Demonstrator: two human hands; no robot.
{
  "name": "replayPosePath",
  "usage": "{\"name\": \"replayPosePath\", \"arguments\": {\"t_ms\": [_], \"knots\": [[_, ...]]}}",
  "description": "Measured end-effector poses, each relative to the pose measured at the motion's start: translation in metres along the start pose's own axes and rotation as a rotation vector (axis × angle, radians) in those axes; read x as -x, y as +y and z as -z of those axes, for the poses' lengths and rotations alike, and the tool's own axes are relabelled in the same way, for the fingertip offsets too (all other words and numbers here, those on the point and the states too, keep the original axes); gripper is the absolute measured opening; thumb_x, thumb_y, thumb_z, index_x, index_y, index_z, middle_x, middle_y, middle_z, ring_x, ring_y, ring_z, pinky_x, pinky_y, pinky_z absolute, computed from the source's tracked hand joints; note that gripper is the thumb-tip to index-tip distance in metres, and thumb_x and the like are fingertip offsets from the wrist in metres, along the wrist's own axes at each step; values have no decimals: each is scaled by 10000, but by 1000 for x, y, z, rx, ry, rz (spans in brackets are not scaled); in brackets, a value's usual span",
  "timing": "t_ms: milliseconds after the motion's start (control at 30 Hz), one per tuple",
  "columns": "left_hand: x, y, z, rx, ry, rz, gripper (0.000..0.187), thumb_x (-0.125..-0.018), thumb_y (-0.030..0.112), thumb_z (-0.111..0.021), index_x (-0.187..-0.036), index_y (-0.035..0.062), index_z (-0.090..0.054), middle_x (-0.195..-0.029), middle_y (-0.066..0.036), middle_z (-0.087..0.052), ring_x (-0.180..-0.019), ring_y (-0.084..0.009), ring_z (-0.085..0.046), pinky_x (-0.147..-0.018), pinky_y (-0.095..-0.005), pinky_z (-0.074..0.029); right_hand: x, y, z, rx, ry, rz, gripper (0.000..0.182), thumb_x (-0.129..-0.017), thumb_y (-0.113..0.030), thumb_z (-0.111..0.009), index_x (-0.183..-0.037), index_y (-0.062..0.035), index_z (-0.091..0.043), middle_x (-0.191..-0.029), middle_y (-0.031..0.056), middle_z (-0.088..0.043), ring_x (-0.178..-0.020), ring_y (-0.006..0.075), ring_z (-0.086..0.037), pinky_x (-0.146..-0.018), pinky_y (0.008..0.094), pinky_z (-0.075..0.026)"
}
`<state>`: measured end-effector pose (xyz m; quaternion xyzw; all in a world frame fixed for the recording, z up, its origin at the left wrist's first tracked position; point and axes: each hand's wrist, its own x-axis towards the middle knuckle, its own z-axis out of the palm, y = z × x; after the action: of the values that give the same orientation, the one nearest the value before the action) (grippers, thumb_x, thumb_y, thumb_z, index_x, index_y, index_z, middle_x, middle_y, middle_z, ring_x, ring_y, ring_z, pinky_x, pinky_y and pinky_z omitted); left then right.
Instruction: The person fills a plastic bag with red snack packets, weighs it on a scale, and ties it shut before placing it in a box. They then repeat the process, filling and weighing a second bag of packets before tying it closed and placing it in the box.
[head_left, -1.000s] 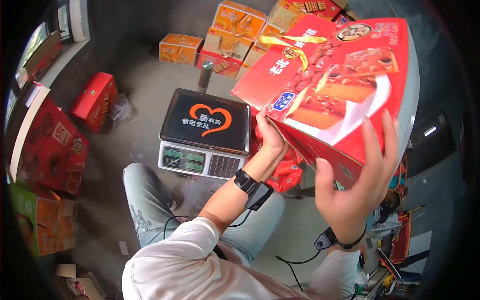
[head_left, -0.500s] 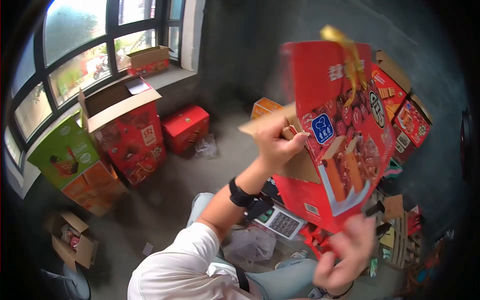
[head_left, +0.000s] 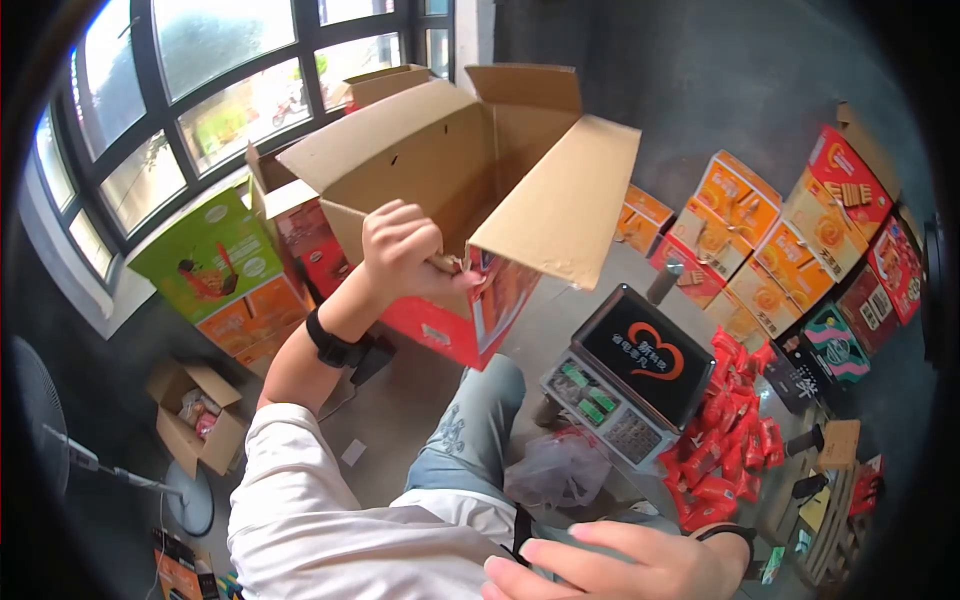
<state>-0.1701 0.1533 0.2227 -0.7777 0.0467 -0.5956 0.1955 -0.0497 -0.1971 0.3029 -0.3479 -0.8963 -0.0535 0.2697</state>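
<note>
My left hand (head_left: 405, 250) grips the near edge of a red printed cardboard box (head_left: 420, 322), holding it in the air. The box is tilted with its flaps spread, and its bare brown inside faces up. No contents show in the part of the inside that I can see. Low in the view, over my lap, my right hand (head_left: 625, 560) is open and holds nothing. In front of it stands a weighing scale (head_left: 640, 362) with a black plate. Beside the scale lies a heap of small red packets (head_left: 722, 440).
Several orange and red boxes (head_left: 730, 205) line the wall on the right. Green and red cartons (head_left: 205, 255) stand below the window. A small open carton (head_left: 230, 435) and a standing fan (head_left: 190, 498) are at left. A plastic bag (head_left: 560, 468) lies below the scale.
The red box has swung left, and its opening has turned up into sight. My right hand has dropped toward my lap. The scale and red packets have come into fuller view.
</note>
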Motion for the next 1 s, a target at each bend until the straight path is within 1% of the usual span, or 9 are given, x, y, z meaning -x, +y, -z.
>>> {"name": "replayPosePath", "arguments": {"t_ms": [100,267,333,433,800,900,933,967,1000], "knots": [[38,5,26,-49,-171,59,645,-620,550,-774,-498,126,-304,-450,-2,-311,-405,-166,-379,-422,-292,-309,-4,-1,2,-2,28,14,211,-785,-206,-540,-915,-61,-621,-782,93,-615,-779,267,-627,-768,405,-510],[109,6,60,-79,-284,170,611,-603,519,-783,-494,126,-327,-448,-10,-334,-415,-175,-403,-433,-297,-327,-12,-2,8,-24,25,36,198,-785,-212,-536,-898,-71,-619,-775,95,-617,-765,268,-628,-747,407,-510],[133,10,73,-81,-381,272,601,-607,515,-783,-495,128,-336,-448,-16,-354,-419,-179,-420,-437,-300,-333,-18,2,5,-49,23,49,193,-785,-214,-535,-890,-75,-619,-773,96,-618,-760,269,-628,-738,407,-509],[171,22,87,-84,-465,287,585,-611,520,-781,-497,130,-359,-446,-7,-377,-425,-183,-441,-444,-307,-360,-26,5,-2,-109,10,77,186,-784,-217,-534,-878,-80,-618,-769,97,-619,-752,270,-629,-726,407,-508],[356,103,119,30,-905,433,508,-650,515,-751,-498,138,-445,-464,-25,-485,-513,-201,-534,-558,-333,-433,-84,7,-65,-393,28,158,164,-782,-229,-530,-834,-98,-615,-756,101,-625,-723,273,-630,-682,407,-505],[379,121,117,5,-985,510,467,-679,497,-734,-508,127,-507,-527,-39,-529,-563,-210,-558,-597,-344,-449,-90,-3,-73,-484,106,127,160,-782,-232,-529,-822,-104,-615,-753,103,-626,-715,274,-631,-670,407,-504],[357,124,115,-25,-1000,493,427,-680,482,-735,-525,134,-542,-537,-45,-532,-573,-216,-561,-604,-352,-451,-91,-6,-75,-518,137,111,159,-781,-233,-528,-818,-105,-614,-752,103,-627,-712,274,-631,-666,407,-504],[353,126,111,43,-926,526,390,-674,461,-740,-541,138,-567,-544,-49,-535,-570,-221,-558,-600,-359,-451,-92,-11,-76,-558,169,88,157,-781,-234,-528,-814,-107,-614,-750,103,-627,-710,274,-631,-662,407,-504],[354,127,112,18,-967,544,384,-658,445,-747,-532,138,-554,-544,-48,-535,-567,-221,-554,-593,-358,-449,-94,-15,-80,-603,215,63,156,-781,-236,-528,-810,-109,-614,-749,104,-628,-707,275,-631,-658,407,-503]]}}
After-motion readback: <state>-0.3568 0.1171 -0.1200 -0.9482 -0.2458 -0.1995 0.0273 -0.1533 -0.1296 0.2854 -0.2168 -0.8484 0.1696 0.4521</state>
